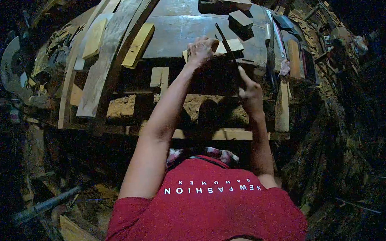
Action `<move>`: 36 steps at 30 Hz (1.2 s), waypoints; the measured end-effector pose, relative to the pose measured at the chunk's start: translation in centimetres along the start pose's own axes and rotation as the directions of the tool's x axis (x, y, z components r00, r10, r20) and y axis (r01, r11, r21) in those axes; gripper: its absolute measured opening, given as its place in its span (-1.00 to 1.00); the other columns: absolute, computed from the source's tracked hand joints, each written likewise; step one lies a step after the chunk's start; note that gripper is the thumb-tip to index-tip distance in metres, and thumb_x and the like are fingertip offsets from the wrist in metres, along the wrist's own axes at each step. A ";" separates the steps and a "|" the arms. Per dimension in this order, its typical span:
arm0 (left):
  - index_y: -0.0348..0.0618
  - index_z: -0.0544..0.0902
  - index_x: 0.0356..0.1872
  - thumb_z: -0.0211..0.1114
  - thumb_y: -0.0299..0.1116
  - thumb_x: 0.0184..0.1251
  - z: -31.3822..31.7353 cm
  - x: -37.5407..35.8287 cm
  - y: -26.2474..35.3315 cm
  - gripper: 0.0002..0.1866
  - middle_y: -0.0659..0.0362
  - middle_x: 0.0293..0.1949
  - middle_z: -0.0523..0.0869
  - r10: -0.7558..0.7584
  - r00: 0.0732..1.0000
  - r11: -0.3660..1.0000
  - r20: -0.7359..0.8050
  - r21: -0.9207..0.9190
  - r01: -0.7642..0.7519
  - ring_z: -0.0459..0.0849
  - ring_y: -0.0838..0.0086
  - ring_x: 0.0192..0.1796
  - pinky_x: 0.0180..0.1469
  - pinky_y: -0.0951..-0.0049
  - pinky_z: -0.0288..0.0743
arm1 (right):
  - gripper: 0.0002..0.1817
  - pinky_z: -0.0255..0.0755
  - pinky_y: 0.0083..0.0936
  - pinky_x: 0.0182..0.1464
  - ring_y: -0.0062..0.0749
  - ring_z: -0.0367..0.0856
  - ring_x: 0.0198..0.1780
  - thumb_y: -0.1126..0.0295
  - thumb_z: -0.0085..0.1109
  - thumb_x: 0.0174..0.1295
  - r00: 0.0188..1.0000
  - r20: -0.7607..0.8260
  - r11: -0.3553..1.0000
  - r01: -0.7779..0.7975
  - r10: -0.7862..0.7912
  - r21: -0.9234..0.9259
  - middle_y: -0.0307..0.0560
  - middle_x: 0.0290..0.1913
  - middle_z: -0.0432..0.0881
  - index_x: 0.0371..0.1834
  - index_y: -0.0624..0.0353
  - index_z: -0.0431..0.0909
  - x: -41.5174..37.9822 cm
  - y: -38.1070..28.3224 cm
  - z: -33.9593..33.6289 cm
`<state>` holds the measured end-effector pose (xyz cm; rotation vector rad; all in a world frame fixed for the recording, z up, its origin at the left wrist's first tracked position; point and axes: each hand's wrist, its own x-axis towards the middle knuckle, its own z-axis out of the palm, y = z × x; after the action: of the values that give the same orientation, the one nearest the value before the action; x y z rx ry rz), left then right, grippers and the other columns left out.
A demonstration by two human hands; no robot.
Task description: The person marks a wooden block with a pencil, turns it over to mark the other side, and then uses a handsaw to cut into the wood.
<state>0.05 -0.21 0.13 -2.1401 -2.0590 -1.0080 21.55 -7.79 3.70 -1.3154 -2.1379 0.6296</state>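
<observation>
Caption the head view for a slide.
Left hand on a pale wooden block, right hand gripping a thin dark tool.

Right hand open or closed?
Closed: the right hand is curled round the near end of a long dark tool, index finger laid along it.

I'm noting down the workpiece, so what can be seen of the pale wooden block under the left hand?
The pale wooden block looks like bare, straight-edged wood, its upper face brightly lit. It lies near the close edge of the grey, metal-looking tabletop. The left hand grips it, hiding its middle. The long, dark, narrow tool in the right hand crosses its right part; whether they touch can't be told.
</observation>
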 end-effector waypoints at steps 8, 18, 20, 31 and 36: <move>0.23 0.57 -0.13 0.31 0.16 -0.19 1.6 0.4 -1.1 -0.47 0.21 -0.14 0.51 -0.022 0.997 0.997 0.080 -0.073 0.027 0.45 0.26 -0.02 -0.09 0.09 0.27 | -0.41 0.40 -0.40 -0.22 -0.16 0.57 -0.31 0.58 0.01 -0.05 0.980 -0.073 0.973 0.175 -0.187 -0.150 0.21 -0.20 0.53 0.18 0.11 0.29 6.6 1.4 2.2; 0.17 0.57 -0.15 0.30 0.08 -0.13 0.0 0.0 0.1 -0.54 0.20 -0.17 0.54 -0.041 0.998 0.999 0.038 -0.027 0.042 0.48 0.27 -0.05 -0.10 0.21 0.35 | -0.36 0.43 -0.40 -0.23 -0.17 0.59 -0.35 0.61 0.06 -0.10 0.987 0.069 0.984 -0.141 0.149 -0.104 0.20 -0.29 0.57 0.18 0.06 0.30 -0.4 -1.3 -0.7; 0.14 0.57 -0.16 0.30 0.02 -0.09 -0.4 -0.3 0.5 -0.58 0.20 -0.19 0.58 -0.014 0.999 1.000 0.037 0.026 0.013 0.53 0.26 -0.09 -0.14 0.30 0.45 | -0.38 0.42 -0.41 -0.24 -0.15 0.57 -0.41 0.62 0.03 -0.09 0.999 -0.009 0.998 -0.052 0.051 -0.027 0.21 -0.31 0.57 0.17 0.07 0.32 0.6 -1.1 -0.3; 0.20 0.57 -0.12 0.31 0.15 -0.18 0.3 -0.4 0.2 -0.48 0.22 -0.14 0.53 -0.052 0.998 0.999 0.040 0.000 0.052 0.42 0.24 0.00 -0.06 0.07 0.22 | -0.35 0.41 -0.46 -0.10 -0.27 0.55 -0.07 0.67 -0.01 -0.10 0.993 -0.038 0.993 0.116 -0.115 0.003 0.15 0.00 0.47 0.18 0.07 0.30 2.0 0.8 0.9; 0.14 0.56 -0.15 0.30 0.12 -0.14 -0.6 -0.7 1.0 -0.50 0.20 -0.18 0.55 -0.044 0.997 0.999 0.063 -0.013 0.044 0.47 0.26 -0.07 -0.09 0.15 0.29 | -0.34 0.41 -0.47 -0.10 -0.18 0.54 -0.04 0.68 -0.01 -0.12 0.996 0.027 0.994 -0.082 0.084 -0.069 0.17 -0.07 0.51 0.19 0.05 0.29 0.8 -1.0 -0.3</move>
<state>0.78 -1.25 0.68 -2.1699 -2.1420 -0.9759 20.81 -7.43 4.78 -1.4461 -2.1544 0.6183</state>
